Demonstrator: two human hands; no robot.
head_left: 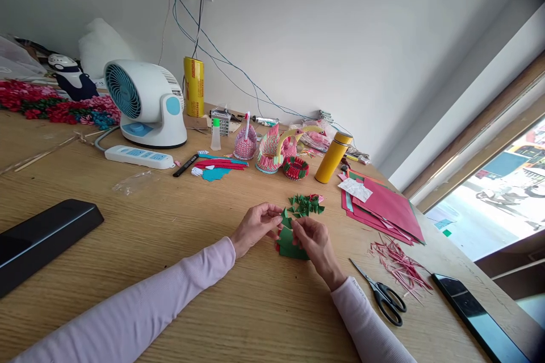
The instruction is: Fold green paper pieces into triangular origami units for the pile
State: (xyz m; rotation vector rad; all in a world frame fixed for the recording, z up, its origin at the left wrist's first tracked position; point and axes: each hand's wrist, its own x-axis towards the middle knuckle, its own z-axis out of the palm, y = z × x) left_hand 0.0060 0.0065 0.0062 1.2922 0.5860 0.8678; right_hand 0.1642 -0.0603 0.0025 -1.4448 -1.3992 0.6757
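Note:
My left hand (256,226) and my right hand (314,243) meet over a small green paper piece (286,220), both pinching it with the fingertips. Under the hands lies a small stack of green paper rectangles (288,245) on the wooden table (170,226). Just beyond the hands sits a pile of folded green triangles (304,204) with a pink piece among them. Both arms wear pale pink sleeves.
Black scissors (383,295), red paper strips (398,266) and a phone (472,309) lie at the right. Red paper sheets (385,209), a yellow flask (332,157), paper swans (272,150), a fan (145,103), a power strip (138,157) and a black case (40,238) stand around.

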